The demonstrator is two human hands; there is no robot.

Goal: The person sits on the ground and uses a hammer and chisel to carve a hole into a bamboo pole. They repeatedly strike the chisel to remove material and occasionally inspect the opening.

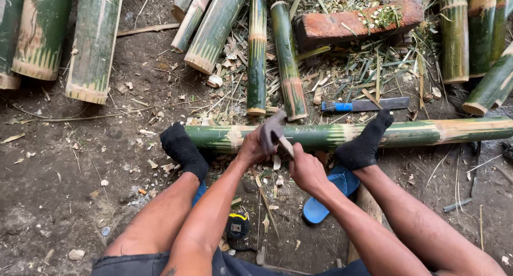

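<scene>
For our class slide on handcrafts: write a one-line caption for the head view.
Both hands grip a blade against a bamboo pole braced by socked feet.

Bare dirt floor (64,201) in daylight — strewn with bamboo chips and shavings (342,67).
</scene>
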